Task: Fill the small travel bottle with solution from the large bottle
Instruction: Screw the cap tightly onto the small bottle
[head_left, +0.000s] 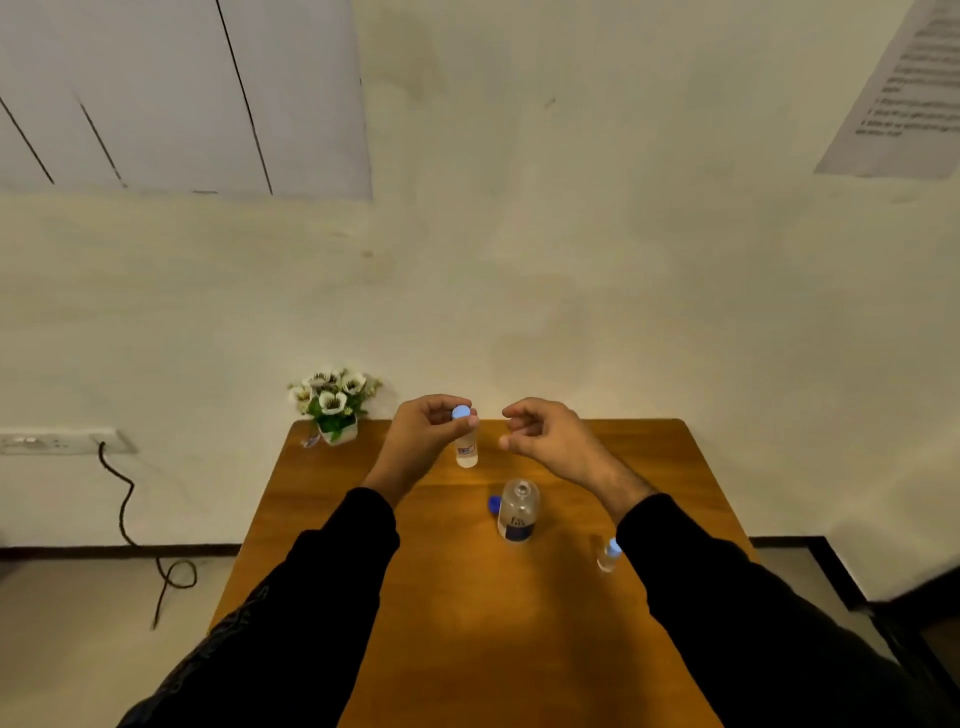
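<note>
Left hand (423, 428): raised above the far middle of the tabletop (467, 623), just above centre of the frame; fingers and thumb curled round the light blue cap (460, 412) of the small travel bottle (466, 449), pinching it at the top.
Right hand (540, 434): raised at the same height, just right of the left hand and apart from it; fingers loosely curled, thumb near the fingertips, holding nothing.
Arms: both reach in from the lower edge of the frame in black sleeves (322, 587), forearms bare at the wrists.
Small travel bottle: clear, upright, below the left hand's fingers; whether its base touches the tabletop cannot be told; a small label with red and blue marks, writing too small to read.
Large bottle (518, 512): clear, upright at the middle of the tabletop, mouth open; dark blue label with white lettering, not legible.
Dark blue cap (494, 503): lying on the tabletop, just left of the large bottle.
Second small bottle (609, 556): clear with light blue cap, right of centre, beside the right sleeve.
Flower pot (335, 402): white blooms, far left corner of the tabletop.
Printed sheet (906, 88): on the wall, upper right of the frame; text blurred.
Wall socket (57, 441): left edge, black cable (124, 514) trailing down.
</note>
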